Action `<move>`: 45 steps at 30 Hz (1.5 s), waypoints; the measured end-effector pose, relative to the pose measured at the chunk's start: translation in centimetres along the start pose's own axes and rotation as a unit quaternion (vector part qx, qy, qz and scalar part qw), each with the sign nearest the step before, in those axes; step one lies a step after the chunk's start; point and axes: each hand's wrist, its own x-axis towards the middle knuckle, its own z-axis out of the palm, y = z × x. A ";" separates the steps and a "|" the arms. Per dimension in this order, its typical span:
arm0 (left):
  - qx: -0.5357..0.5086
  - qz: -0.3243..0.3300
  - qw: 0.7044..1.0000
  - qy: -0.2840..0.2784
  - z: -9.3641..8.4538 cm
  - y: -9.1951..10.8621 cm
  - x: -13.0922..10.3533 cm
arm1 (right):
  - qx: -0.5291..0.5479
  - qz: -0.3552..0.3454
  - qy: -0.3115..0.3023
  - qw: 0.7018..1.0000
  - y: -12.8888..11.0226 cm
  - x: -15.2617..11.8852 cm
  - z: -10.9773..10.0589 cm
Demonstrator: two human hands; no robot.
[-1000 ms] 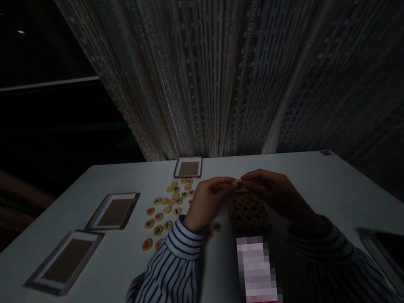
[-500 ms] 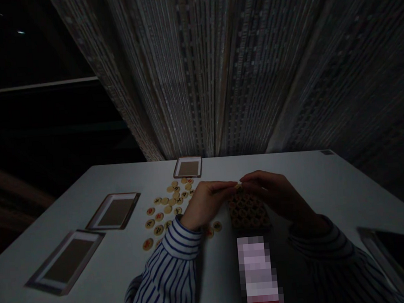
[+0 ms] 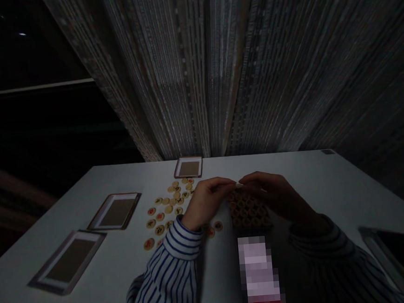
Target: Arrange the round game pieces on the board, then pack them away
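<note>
My left hand (image 3: pixel 205 199) and my right hand (image 3: pixel 274 193) meet fingertip to fingertip over the far end of a block of round Chinese chess pieces (image 3: pixel 250 210) packed in rows. Fingers of both hands are closed, pinching a pale Chinese chess piece (image 3: pixel 238 185) that shows only as a sliver between them. Part of the packed rows lies hidden under my right hand. To the left, loose Chinese chess pieces (image 3: pixel 159 230) with red or black characters are scattered; some show blank faces. Two more pieces (image 3: pixel 210 233) lie beside my left wrist.
Framed cards stand or lie on the white table (image 3: pixel 134 269): one at the back (image 3: pixel 188 167), two on the left (image 3: pixel 115 211). A dark flat object (image 3: pixel 402 252) is at the right edge. A blurred pink-white item (image 3: pixel 258 268) lies in front. A curtain (image 3: pixel 196 77) hangs behind.
Both hands stay nearly in place with only a slight shift of the fingers. Less of the pinched piece shows now. The view has shifted slightly.
</note>
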 end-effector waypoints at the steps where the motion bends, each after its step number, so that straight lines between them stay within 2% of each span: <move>1: -0.015 -0.006 1.000 0.000 0.0 0.0 0.0 | -0.002 0.000 0.007 1.000 0.0 0.0 0.0; 8: -0.080 -0.044 0.995 -0.033 0.3 -0.3 -0.2 | -0.001 0.002 0.038 0.999 0.1 0.1 0.1; 16: -0.044 -0.031 0.999 0.006 0.0 -0.1 -0.1 | 0.000 -0.013 0.007 1.000 0.3 0.0 0.3; 20: -0.051 -0.019 0.999 -0.001 -0.1 0.0 0.0 | -0.026 -0.021 0.004 0.999 0.2 -0.1 0.3; 24: -0.039 -0.017 0.999 -0.006 -0.1 0.0 -0.1 | -0.080 -0.061 0.009 0.995 0.1 -0.2 0.2; 30: -0.005 -0.003 1.000 0.001 0.0 0.2 -0.1 | -0.178 -0.163 0.031 0.970 0.2 -0.3 0.2; 34: 0.010 -0.007 1.000 -0.001 0.0 0.1 0.0 | -0.233 -0.194 0.015 0.953 0.1 -0.1 0.3; 45: 0.041 -0.007 0.999 -0.001 0.0 -1.0 0.3 | -0.354 -0.183 -0.031 0.916 1.3 0.2 0.3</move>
